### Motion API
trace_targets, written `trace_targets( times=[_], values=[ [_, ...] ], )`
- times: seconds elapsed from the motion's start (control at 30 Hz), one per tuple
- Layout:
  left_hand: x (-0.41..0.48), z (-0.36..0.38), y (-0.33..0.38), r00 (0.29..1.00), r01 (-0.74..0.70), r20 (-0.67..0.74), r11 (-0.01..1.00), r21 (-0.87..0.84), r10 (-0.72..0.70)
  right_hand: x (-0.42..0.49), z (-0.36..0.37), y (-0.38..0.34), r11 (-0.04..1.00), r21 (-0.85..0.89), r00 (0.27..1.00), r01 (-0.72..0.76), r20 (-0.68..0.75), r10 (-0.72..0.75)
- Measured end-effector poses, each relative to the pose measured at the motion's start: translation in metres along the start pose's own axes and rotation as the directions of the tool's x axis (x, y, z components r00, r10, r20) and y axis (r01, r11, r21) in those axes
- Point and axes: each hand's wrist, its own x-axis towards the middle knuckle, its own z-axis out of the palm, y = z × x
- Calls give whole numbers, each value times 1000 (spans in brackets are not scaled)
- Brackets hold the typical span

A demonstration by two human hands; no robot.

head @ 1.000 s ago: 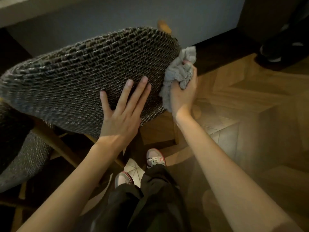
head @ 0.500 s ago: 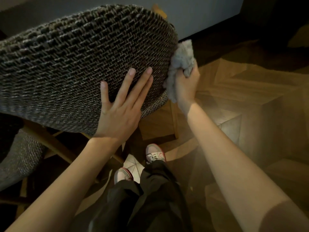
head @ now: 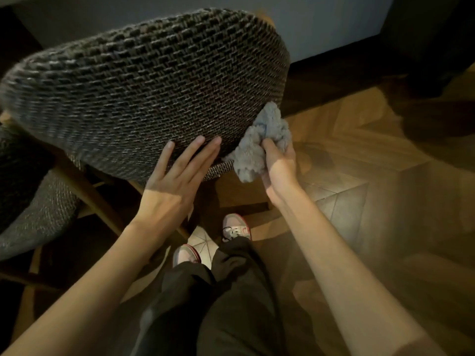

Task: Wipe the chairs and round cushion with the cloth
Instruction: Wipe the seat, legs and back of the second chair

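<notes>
A dark woven chair back (head: 144,91) fills the upper left of the head view, curved and seen from behind. My left hand (head: 174,181) lies flat against its lower edge, fingers spread and pointing up. My right hand (head: 279,170) is closed around a bunched grey cloth (head: 259,142), which presses on the chair back's lower right edge. The chair's wooden frame (head: 87,194) runs down below the weave. Its seat is hidden.
A second woven chair part (head: 38,217) sits low at the left. Herringbone wood floor (head: 359,155) spreads to the right. A pale wall (head: 329,24) stands behind the chair. My legs and shoes (head: 235,228) are below, close to the chair leg.
My right hand has slid the cloth down the chair back's right edge, from the upper corner to the bottom corner. My left hand stays flat on the weave.
</notes>
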Motion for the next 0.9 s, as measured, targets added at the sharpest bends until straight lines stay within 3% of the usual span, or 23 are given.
trace_targets(
  times=[0.1, 0.2, 0.33, 0.4, 0.5, 0.57, 0.67, 0.77, 0.9],
  values=[
    [-24, -10, -2, 987, 69, 158, 975, -210, -36, -20, -16, 7, 998, -20, 996, -56, 63, 58],
    [-45, -25, 1, 951, 217, 297, 866, -451, -83, -38, -30, 20, 980, -165, 990, -108, 76, 122],
    [-74, -39, 21, 884, 461, 399, 595, -658, -243, -55, -41, 44, 880, -469, 986, -79, 94, 139],
    [-82, -37, 32, 788, 615, 507, 405, -676, -350, -59, -40, 55, 751, -659, 982, 32, 162, 100],
    [-90, -21, 45, 641, 752, 649, 165, -638, -411, -63, -32, 73, 547, -791, 937, 275, 347, 30],
    [-92, -7, 49, 552, 791, 713, 0, -612, -432, -58, -23, 86, 355, -791, 851, 499, 524, -29],
    [-99, 19, 49, 431, 797, 791, -228, -559, -435, -40, -5, 107, 70, -689, 686, 721, 725, 61],
    [-115, 51, 45, 364, 796, 824, -316, -517, -434, -27, 18, 133, -163, -551, 571, 818, 811, 128],
    [-132, 92, 43, 277, 777, 872, -440, -450, -402, -9, 50, 157, -347, -330, 363, 878, 931, 35]
  ],
)
